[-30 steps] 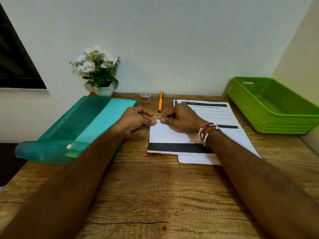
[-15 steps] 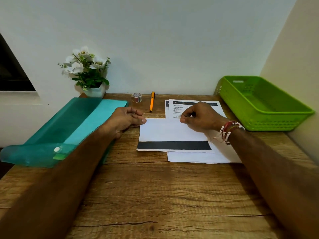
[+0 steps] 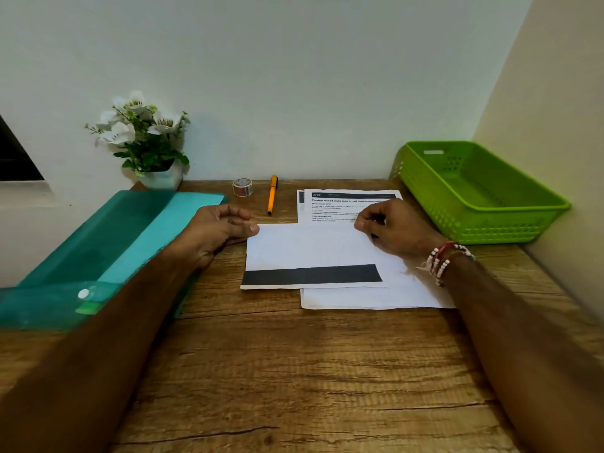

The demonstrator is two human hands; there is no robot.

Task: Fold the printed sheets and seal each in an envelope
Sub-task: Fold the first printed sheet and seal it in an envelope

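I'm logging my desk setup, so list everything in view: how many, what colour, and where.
folded sheet: one, white with a black band, table centre, on the printed sheets
printed sheets: at least two, white with black text, right of centre
folder: one, teal, left side
pen: one, orange, at the back
tape roll: one, pale, left of the pen
flower pot: one, white with white flowers, back left
basket: one, green, back right
table: one, brown wood
bracelets: several, red and white beads, right wrist
left hand: pinches the folded sheet's far left corner
right hand: pinches its far edge
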